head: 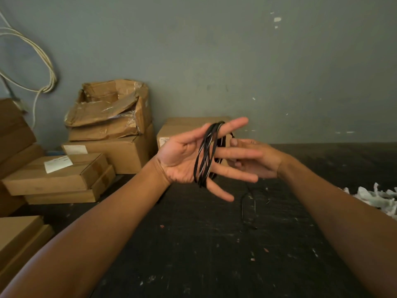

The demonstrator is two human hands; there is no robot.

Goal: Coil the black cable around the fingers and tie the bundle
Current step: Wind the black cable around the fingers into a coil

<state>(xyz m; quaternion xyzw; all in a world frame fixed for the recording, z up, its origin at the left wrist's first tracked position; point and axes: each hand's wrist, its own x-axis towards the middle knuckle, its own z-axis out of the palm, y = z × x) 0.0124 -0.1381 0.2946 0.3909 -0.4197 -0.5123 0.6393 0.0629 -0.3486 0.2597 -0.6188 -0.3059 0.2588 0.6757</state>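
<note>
My left hand [182, 157] is raised palm up over the dark table, fingers spread and pointing right. Several turns of the black cable [206, 151] are wound around its four fingers near their bases. Behind those fingers is my right hand [255, 160], partly hidden, its fingers closed on the cable on the far side of the coil. A loose tail of the cable [243, 203] hangs from the hands down onto the table and ends near the middle.
Cardboard boxes [86, 166] are stacked along the left side and against the grey wall, with one more box [184, 127] behind my hands. White cords [46, 67] hang on the wall at the left. Shredded white scraps [378, 198] lie at the table's right edge.
</note>
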